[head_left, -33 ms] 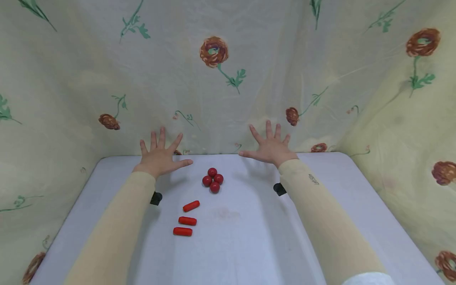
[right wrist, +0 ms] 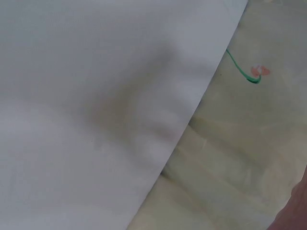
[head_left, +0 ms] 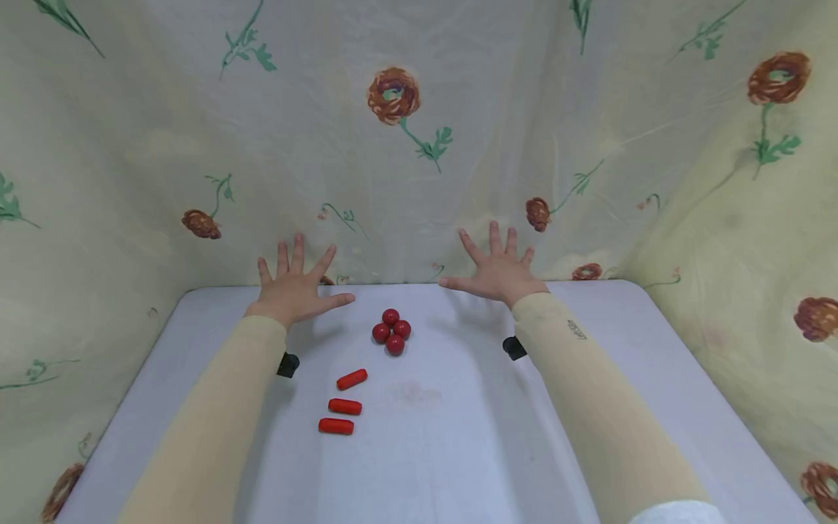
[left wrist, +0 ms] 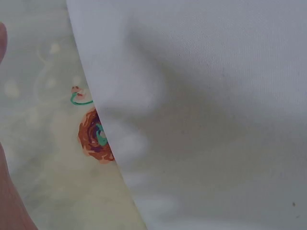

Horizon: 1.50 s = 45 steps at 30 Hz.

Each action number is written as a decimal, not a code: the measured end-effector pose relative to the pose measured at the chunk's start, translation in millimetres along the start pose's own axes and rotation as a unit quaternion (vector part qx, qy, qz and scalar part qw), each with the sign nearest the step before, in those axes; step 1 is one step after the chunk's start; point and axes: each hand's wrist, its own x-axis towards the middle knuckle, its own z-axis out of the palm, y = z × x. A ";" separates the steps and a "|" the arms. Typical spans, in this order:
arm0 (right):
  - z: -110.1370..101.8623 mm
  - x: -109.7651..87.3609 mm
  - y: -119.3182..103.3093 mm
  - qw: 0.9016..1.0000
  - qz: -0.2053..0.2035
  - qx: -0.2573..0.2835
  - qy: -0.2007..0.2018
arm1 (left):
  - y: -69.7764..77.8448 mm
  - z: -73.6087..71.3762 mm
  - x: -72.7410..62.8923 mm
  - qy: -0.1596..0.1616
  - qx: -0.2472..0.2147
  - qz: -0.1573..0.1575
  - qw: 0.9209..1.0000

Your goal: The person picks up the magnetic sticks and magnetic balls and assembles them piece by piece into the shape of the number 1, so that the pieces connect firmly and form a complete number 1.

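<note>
while three red sticks lie this side of four red balls, left hand and right hand flank those balls, all fingers splayed wide!

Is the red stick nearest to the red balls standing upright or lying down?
Lying down: in the head view, this red stick stretches lengthwise along the white table, its long side showing.

No visible change since before
</note>
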 end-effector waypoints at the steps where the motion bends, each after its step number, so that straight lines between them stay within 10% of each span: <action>1: -0.4 0.6 0.0 1.000 0.000 -0.003 0.000 | 0.0 -0.1 0.2 0.000 0.000 0.000 1.000; 27: 1.9 -9.6 3.4 0.995 -0.061 0.076 0.025 | -13.5 4.8 -16.0 0.033 -0.028 0.036 0.998; 45: 46.7 -37.0 8.0 0.978 -0.078 0.189 0.040 | -18.0 26.9 -66.4 0.080 -0.114 0.054 0.989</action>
